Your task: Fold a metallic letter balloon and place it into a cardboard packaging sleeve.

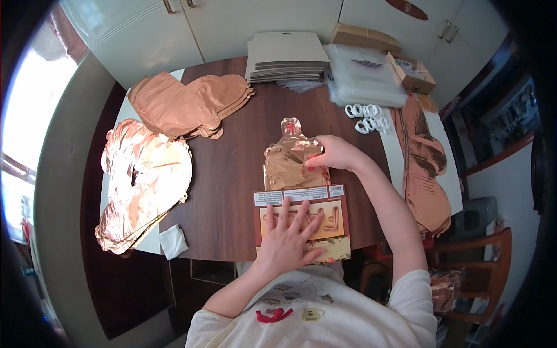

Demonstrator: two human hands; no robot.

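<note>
A flat rose-gold foil balloon [284,165] lies folded at the front middle of the table, its narrow tab pointing away from me. Its near end is covered by a printed card sleeve [328,229], brown and cream with a picture of foil lettering. My left hand [285,240] rests flat on the sleeve with fingers spread. At the balloon's right edge, my right hand [339,153] has its thumb and fingers closed on the foil. The fingertips under the edge are partly hidden.
Stacks of foil balloons lie at the far left [191,101], near left [148,168] and right [426,174]. Along the back are flat cardboard sheets [287,46], clear plastic bags [362,75] and a small box [415,72]. White ribbon rolls [365,111] and a white tissue [173,241] lie nearer.
</note>
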